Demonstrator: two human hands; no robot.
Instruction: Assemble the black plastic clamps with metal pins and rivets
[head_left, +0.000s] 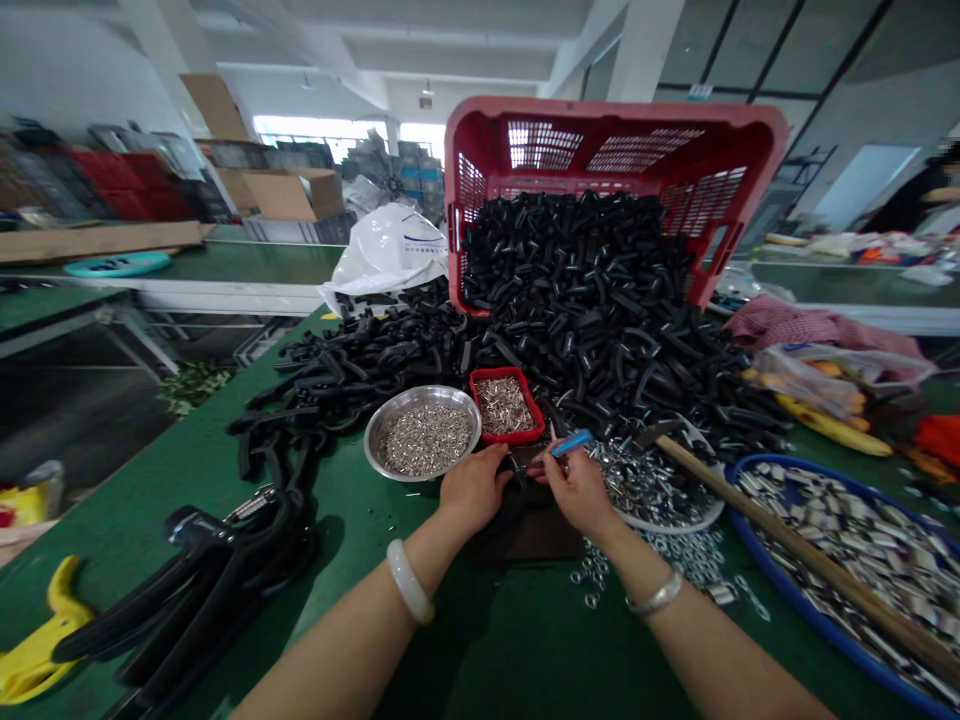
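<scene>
My right hand point(577, 490) pinches the blue tool point(571, 443) just beside the small black part point(516, 468) that my curled left hand point(474, 488) holds, both low over the bench point(525, 640), close before the red tray point(496, 372)

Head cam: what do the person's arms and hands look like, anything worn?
Forearms and hands are bare, with no gloves or sleeves in view. The left hand has a thick, smooth pale bangle at the wrist; the right hand has a slim silver-coloured metal bangle.
</scene>
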